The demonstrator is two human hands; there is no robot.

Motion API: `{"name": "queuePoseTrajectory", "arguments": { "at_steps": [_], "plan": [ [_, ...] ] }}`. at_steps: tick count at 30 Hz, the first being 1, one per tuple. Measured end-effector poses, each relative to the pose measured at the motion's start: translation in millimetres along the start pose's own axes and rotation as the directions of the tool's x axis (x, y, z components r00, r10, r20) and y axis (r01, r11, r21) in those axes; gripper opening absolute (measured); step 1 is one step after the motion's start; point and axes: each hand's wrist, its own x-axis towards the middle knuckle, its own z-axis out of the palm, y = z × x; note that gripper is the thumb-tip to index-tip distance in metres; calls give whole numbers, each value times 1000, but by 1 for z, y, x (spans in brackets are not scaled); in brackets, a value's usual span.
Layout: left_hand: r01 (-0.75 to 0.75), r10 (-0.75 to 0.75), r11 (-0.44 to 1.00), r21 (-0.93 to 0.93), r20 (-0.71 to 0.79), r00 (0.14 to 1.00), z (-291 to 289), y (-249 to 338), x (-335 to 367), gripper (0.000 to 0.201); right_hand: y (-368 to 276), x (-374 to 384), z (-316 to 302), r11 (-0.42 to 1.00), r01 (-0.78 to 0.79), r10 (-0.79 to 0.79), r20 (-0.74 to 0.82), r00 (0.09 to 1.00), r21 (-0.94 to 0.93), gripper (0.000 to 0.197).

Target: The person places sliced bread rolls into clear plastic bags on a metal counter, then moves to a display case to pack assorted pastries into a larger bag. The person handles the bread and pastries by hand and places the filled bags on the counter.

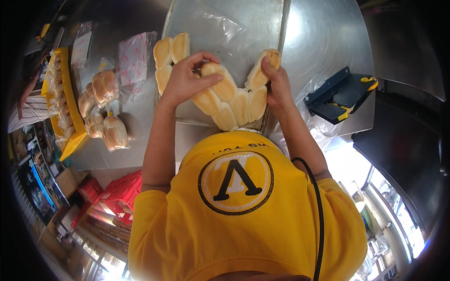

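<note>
Steel counter [138,122]: I see one yellow crate [74,93], one navy holder [323,99]. Left hand [186,78] and right hand [280,85] fingers both grip rolls [222,85].

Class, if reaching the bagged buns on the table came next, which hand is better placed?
Probably the left hand: it is nearer the bagged buns; the right hand is at the tray's right edge. Both hold bread.
</note>
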Motion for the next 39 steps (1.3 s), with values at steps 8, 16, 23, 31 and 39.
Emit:
{"name": "queuePoseTrajectory", "arguments": {
  "at_steps": [8,16,23,31,39],
  "plan": [
    [23,-22,1000,13,-112,993,2,-4,-10,32,-4,-1,-6,990,72,-81,-70,994,-119,33],
    [-6,5,1000,-5,-194,981,2,-8,-27,32,-1,-10,-8,967,8,-20,-44,999,-254,38],
    [16,-20,1000,-16,-248,969,-4,-15,-31,34,7,-20,-17,985,38,-11,161,987,-167,47],
    [-70,-131,576,-815,-176,976,23,-17,-16,62,30,-43,-2,978,84,-75,55,996,-191,48],
    [186,-296,690,-700,-38,954,56,-27,-30,75,13,-35,7,854,215,-199,83,976,-474,47]
  ]
}}
